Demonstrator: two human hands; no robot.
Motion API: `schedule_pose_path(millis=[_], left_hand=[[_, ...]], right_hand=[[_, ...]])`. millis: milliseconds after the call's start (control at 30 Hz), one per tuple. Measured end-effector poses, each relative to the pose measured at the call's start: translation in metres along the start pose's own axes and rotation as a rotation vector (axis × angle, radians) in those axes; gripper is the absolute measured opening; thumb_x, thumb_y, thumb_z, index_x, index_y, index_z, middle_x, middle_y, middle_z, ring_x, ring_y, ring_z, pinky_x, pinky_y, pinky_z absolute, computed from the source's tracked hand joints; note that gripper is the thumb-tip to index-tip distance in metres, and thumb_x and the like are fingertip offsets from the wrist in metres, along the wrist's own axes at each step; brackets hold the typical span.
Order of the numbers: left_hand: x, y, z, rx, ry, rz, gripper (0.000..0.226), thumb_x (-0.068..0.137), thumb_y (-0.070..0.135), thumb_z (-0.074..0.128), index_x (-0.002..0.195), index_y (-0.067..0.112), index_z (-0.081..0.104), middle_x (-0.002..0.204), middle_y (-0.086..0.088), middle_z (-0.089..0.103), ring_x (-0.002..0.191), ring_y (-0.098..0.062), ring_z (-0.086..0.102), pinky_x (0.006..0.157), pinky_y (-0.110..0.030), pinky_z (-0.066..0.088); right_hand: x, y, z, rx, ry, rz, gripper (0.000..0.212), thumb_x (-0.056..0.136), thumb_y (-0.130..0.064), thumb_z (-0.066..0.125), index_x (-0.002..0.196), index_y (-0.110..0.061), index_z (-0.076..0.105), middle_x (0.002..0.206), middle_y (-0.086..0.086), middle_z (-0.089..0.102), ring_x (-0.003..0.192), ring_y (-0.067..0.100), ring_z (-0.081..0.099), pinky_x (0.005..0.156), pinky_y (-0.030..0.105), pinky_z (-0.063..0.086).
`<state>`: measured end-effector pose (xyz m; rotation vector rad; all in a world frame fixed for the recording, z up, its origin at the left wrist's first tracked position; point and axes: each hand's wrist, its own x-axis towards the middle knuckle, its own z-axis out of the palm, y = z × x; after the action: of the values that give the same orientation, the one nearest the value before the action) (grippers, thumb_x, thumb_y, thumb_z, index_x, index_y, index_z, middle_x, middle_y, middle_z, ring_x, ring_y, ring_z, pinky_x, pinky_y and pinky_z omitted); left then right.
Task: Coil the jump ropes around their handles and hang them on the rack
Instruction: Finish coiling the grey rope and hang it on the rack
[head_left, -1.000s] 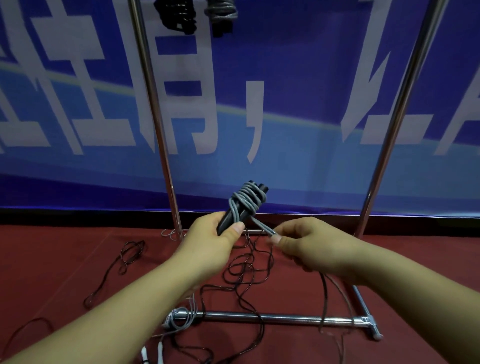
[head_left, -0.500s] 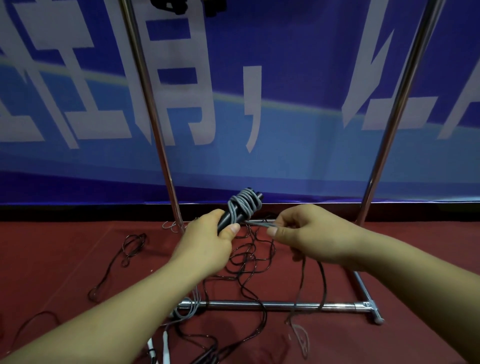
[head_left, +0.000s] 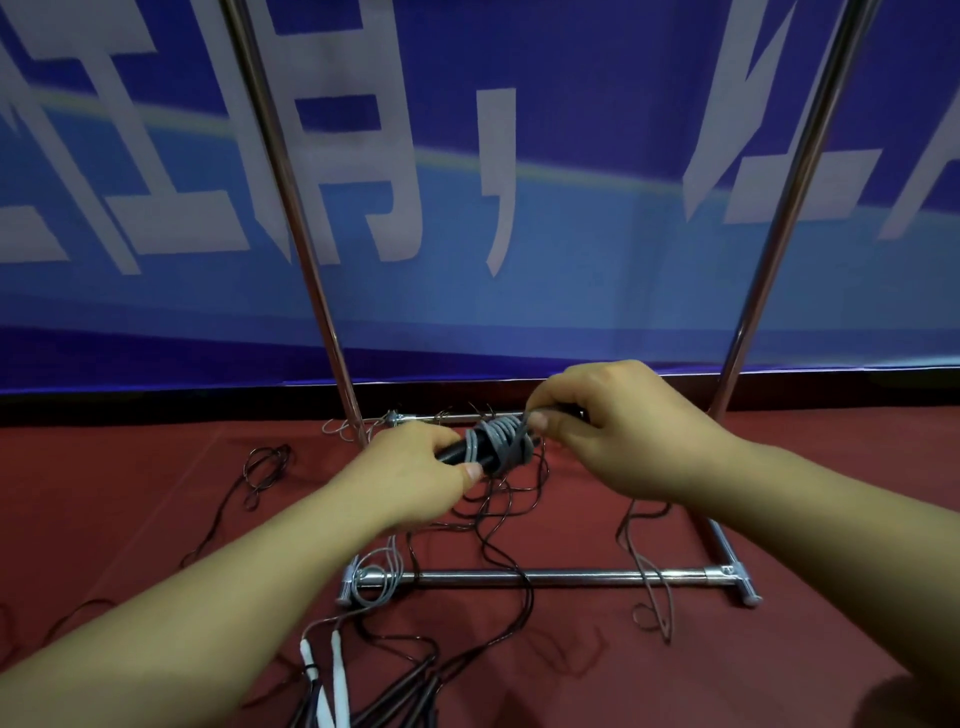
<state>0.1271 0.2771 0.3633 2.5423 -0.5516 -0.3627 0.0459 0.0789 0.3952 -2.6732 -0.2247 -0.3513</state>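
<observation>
Grey jump rope (head_left: 498, 441) risking unwinding off black handles (head_left: 454, 451); left hand (head_left: 415, 475) gripping handles, right hand (head_left: 613, 431) at three o'clock pinching rope end.

Left hand (head_left: 410, 475): bare, no glove, ring or watch showing; short trimmed thumbnail visible.
Right hand (head_left: 608, 431): bare, no glove or jewellery; short nail visible on one finger.
Forearms: both bare up to the frame edge, no sleeve, strap or band in sight.
</observation>
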Motion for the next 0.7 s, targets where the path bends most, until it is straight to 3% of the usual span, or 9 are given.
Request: schedule_pose_path(millis=[67, 133, 233, 400, 467, 533, 700], left_hand=[[-0.004, 0.004, -0.002, 0.059, -0.055, 0.029, 0.025, 0.094, 0.04, 0.064, 0.117, 0.032, 0.07, 0.093, 0.006, 0.071, 0.085, -0.012, 0.066, 0.078, -0.026, 0.053], [-0.009, 0.009, -0.003, 0.098, -0.108, 0.083, 0.025, 0.093, 0.041, 0.064, 0.115, 0.032, 0.07, 0.095, 0.006, 0.072, 0.087, -0.013, 0.067, 0.081, -0.028, 0.053], [-0.019, 0.019, -0.003, 0.178, -0.148, 0.222, 0.022, 0.091, 0.043, 0.064, 0.109, 0.032, 0.071, 0.082, 0.006, 0.069, 0.076, -0.013, 0.065, 0.072, -0.03, 0.053], [-0.028, 0.027, -0.008, 0.28, -0.066, 0.408, 0.023, 0.091, 0.046, 0.062, 0.107, 0.031, 0.07, 0.058, 0.014, 0.056, 0.052, -0.008, 0.049, 0.049, -0.028, 0.036], [-0.029, 0.028, -0.012, 0.262, -0.058, 0.437, 0.024, 0.091, 0.046, 0.063, 0.109, 0.032, 0.07, 0.057, 0.024, 0.054, 0.051, -0.006, 0.048, 0.048, -0.027, 0.03], [-0.031, 0.03, -0.014, 0.245, -0.072, 0.467, 0.024, 0.091, 0.045, 0.063, 0.111, 0.033, 0.07, 0.054, 0.023, 0.053, 0.048, -0.006, 0.046, 0.047, -0.026, 0.028], [-0.038, 0.036, -0.012, 0.286, -0.047, 0.52, 0.023, 0.091, 0.046, 0.062, 0.109, 0.034, 0.07, 0.054, 0.021, 0.054, 0.049, -0.005, 0.048, 0.046, -0.026, 0.026]], right_hand=[[0.0, -0.001, 0.001, -0.016, 0.018, 0.002, 0.014, 0.098, -0.034, 0.057, 0.099, -0.029, 0.07, 0.088, -0.012, 0.07, 0.082, 0.01, 0.061, 0.073, 0.033, 0.05], [0.001, -0.001, 0.002, -0.028, 0.037, 0.02, 0.012, 0.097, -0.035, 0.058, 0.096, -0.029, 0.068, 0.087, -0.012, 0.069, 0.083, 0.012, 0.062, 0.075, 0.037, 0.051], [0.002, 0.0, 0.004, -0.044, 0.052, 0.043, 0.007, 0.094, -0.035, 0.061, 0.092, -0.029, 0.064, 0.083, -0.011, 0.069, 0.08, 0.014, 0.061, 0.073, 0.038, 0.051], [0.005, 0.008, 0.003, 0.052, 0.112, 0.163, 0.016, 0.085, -0.031, 0.074, 0.083, -0.027, 0.059, 0.066, -0.009, 0.062, 0.061, 0.003, 0.055, 0.061, 0.025, 0.042], [0.006, 0.013, 0.0, 0.159, 0.092, 0.231, 0.016, 0.083, -0.03, 0.078, 0.078, -0.025, 0.063, 0.06, -0.01, 0.059, 0.052, 0.002, 0.05, 0.056, 0.018, 0.039], [0.007, 0.017, -0.002, 0.288, 0.051, 0.284, 0.015, 0.081, -0.027, 0.081, 0.076, -0.021, 0.067, 0.058, -0.009, 0.06, 0.049, 0.002, 0.047, 0.054, 0.017, 0.039], [0.005, 0.029, -0.006, 0.492, -0.011, 0.42, 0.016, 0.074, -0.019, 0.086, 0.074, -0.011, 0.072, 0.064, 0.001, 0.064, 0.058, 0.008, 0.054, 0.056, 0.015, 0.045]])
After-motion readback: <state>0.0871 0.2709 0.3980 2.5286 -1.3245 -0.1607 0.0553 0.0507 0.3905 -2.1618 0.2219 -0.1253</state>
